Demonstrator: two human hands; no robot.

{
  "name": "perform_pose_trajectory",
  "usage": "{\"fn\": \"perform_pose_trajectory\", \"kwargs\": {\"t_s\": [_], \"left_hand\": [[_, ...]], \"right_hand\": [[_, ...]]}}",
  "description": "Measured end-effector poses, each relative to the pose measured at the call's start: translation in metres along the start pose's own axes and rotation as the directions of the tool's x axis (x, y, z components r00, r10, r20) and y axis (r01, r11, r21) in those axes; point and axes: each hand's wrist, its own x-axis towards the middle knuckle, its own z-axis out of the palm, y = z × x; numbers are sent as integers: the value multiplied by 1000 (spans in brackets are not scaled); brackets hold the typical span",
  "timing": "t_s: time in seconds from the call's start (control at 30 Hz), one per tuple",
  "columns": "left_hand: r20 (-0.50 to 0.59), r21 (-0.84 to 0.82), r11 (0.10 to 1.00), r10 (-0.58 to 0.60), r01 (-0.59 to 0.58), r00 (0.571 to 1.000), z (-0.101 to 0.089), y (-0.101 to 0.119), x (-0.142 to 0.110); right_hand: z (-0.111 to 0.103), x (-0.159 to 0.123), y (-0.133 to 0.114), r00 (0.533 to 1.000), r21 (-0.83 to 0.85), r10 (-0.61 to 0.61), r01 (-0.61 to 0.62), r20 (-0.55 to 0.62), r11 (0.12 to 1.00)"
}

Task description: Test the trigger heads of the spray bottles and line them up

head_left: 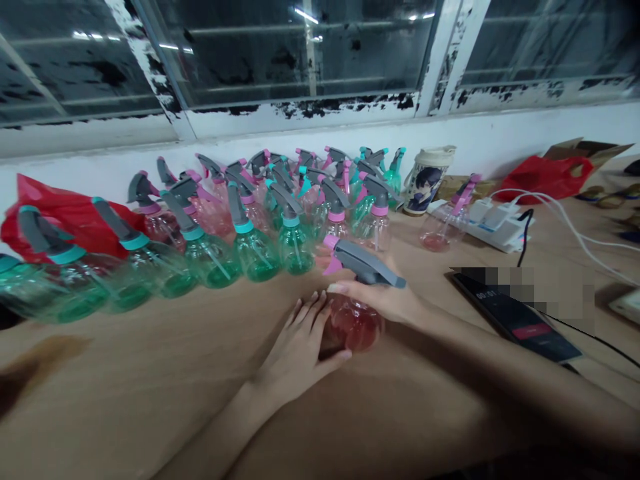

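- Phone (517, 322): right of the fingers (311, 312)
- Power strip (503, 231): beyond them, rightward
- Cup (425, 187): beyond them, rightward
- Red bag (85, 223): beyond them, far left
- Another red bag (543, 179): beyond, far right

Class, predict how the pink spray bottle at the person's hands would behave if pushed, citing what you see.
The pink spray bottle may tip if pushed high, since its long trigger head juts sideways. Shiny and rounded, it would probably feel slippery.
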Motion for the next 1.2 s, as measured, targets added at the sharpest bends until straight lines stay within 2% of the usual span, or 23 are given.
{"fn": "perform_pose_trajectory", "kwargs": {"t_s": [0.2, 0.3, 0.4, 0.5, 0.63, 0.8, 0.9, 1.0, 1.1, 1.2], "left_hand": [[-38, 6, 1000, 16, -16, 999, 2, -1, -1], [-92, 19, 999, 49, -48, 995, 7, -4, -1], [-104, 44, 996, 86, -82, 991, 10, -8, -1], [-94, 80, 992, 101, -93, 990, 11, -11, 1], [-135, 107, 990, 104, -90, 985, 14, -15, 1], [-210, 151, 982, 144, -114, 967, 22, -23, 0], [-238, 169, 978, 161, -122, 958, 26, -28, 1], [-227, 185, 976, 160, -119, 961, 30, -32, 0], [-221, 203, 974, 151, -106, 963, 31, -34, -1], [-235, 204, 974, 147, -99, 961, 31, -34, -2]], "right_hand": [[-10, -8, -3, 998, -87, -22, 17, -53, 996], [-18, -18, -8, 1000, -191, 25, -25, 1, 981], [-27, -29, -18, 995, -312, 88, -70, 43, 948], [-36, -40, -28, 993, -422, 110, -82, 42, 903], [-53, -50, -30, 991, -508, 130, -104, 16, 855], [-91, -51, -11, 989, -588, 60, -128, -135, 799], [-118, -43, 9, 975, -679, 23, -171, -221, 714], [-138, -31, 33, 959, -710, 1, -210, -282, 672], [-146, -18, 53, 944, -714, -11, -241, -330, 657], [-144, -8, 67, 922, -701, -23, -278, -387, 657]]}}
